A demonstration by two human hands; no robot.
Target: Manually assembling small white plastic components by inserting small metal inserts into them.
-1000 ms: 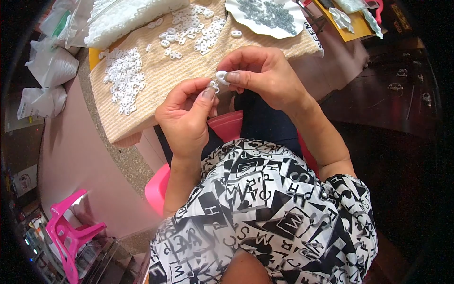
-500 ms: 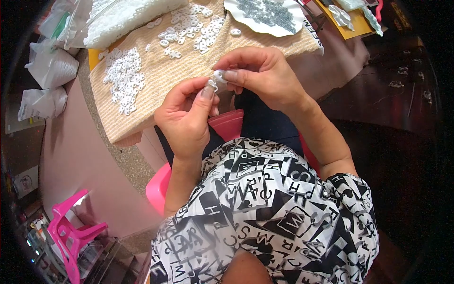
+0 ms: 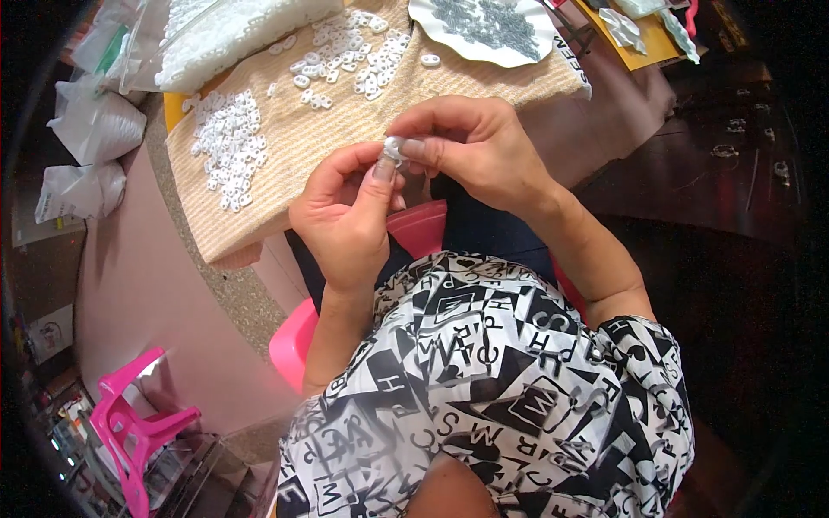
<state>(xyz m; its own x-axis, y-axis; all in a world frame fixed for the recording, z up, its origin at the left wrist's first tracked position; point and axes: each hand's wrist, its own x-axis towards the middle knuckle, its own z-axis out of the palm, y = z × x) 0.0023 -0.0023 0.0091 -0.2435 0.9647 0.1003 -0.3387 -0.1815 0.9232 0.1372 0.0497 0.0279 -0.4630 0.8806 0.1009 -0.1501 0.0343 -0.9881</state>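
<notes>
Perhaps two white pieces [image 3: 392, 146] between both hands [image 3: 347, 211] [image 3: 484, 151]

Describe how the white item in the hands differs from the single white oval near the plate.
The left hand and right hand pinch the held item; the oval lies on the cloth. The hands partly hide the held item; the oval shows whole. Both are white.

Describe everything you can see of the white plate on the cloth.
The plate is white and shallow, with a wavy, scalloped rim; it looks smooth, though whether it is plastic or ceramic I cannot tell. It lies face up toward the cloth's right end, its far edge cut off by the picture. Many small dark grey pieces are spread across its middle. Neither the left hand nor the right hand touches it.
</notes>
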